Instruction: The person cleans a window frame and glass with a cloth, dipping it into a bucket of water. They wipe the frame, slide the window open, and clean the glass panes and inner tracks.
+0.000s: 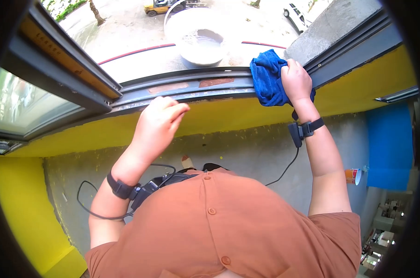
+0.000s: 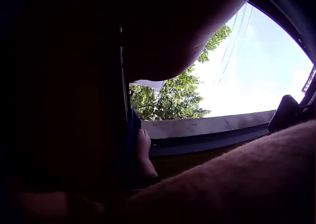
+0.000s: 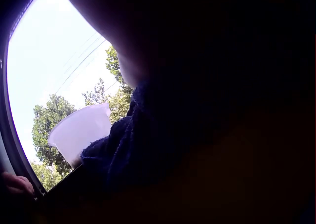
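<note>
My right hand [image 1: 296, 82] grips a bunched blue cloth [image 1: 267, 76] on the right part of the window track [image 1: 214, 87], and part of the cloth hangs over the inner edge. In the right wrist view the cloth [image 3: 116, 147] is dark and fills much of the middle. My left hand [image 1: 155, 123] is at the inner edge of the sill, left of the cloth, its fingers loosely bent with nothing in them. Beyond the track, a white bucket [image 1: 200, 46] stands on the outer ledge with its handle up; the right wrist view has its pale side [image 3: 84, 130].
A grey sliding window sash [image 1: 57, 69] stands at the left, and a concrete side wall [image 1: 335, 32] at the right. Yellow wall [image 1: 210, 116] runs below the sill. A small paint pot [image 1: 353, 176] is at the right, and cables hang from both wrist straps.
</note>
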The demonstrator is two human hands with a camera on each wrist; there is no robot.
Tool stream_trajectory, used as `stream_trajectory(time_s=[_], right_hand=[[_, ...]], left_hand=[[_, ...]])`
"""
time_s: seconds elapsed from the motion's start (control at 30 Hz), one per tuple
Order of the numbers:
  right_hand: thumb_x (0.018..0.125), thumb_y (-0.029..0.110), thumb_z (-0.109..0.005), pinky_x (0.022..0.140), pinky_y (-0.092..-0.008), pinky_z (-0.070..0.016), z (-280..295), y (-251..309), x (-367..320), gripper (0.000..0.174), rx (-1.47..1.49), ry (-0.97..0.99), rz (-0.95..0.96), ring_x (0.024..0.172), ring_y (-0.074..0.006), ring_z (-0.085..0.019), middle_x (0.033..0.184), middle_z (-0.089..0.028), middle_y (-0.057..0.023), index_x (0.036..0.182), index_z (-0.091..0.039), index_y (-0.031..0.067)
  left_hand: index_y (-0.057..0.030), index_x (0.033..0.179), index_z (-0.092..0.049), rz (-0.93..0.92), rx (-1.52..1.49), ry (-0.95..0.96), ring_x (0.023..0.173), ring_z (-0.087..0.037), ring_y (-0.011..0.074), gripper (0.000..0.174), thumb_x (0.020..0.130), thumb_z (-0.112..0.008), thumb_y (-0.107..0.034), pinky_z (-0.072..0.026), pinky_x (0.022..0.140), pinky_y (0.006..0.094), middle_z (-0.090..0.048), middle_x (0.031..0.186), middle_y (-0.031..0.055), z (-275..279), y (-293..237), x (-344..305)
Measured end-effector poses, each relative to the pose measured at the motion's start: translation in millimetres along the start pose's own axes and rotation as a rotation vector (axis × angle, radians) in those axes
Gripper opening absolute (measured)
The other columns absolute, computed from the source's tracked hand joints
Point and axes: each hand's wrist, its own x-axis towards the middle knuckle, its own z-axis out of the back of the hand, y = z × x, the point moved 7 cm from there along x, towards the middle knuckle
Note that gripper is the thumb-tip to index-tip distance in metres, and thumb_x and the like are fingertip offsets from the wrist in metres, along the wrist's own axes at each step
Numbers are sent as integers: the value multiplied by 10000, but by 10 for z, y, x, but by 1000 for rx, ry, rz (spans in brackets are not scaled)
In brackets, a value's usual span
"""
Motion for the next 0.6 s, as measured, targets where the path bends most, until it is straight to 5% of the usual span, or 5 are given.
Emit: stream_trajectory(time_s=[0.23, 0.6], right_hand=[[898, 224, -475, 746, -508, -544, 21, -17, -59, 225, 36, -47, -41, 843, -382, -666, 916, -686, -157, 902, -650, 82], [897, 209, -494, 757, -497, -534, 47, -30, -43, 201, 57, -59, -77, 870, -368, -651, 907, -672, -149, 917, -650, 84]], left_hand=[[-65, 1012, -697, -81, 326, 127, 718, -664, 293, 140, 891, -649, -118, -540, 632, 383, -595, 817, 90, -451, -17, 603], [-57, 880, -635, -87, 486, 305, 731, -685, 275, 71, 811, -620, -51, -562, 640, 378, -613, 817, 100, -662, 33, 783]])
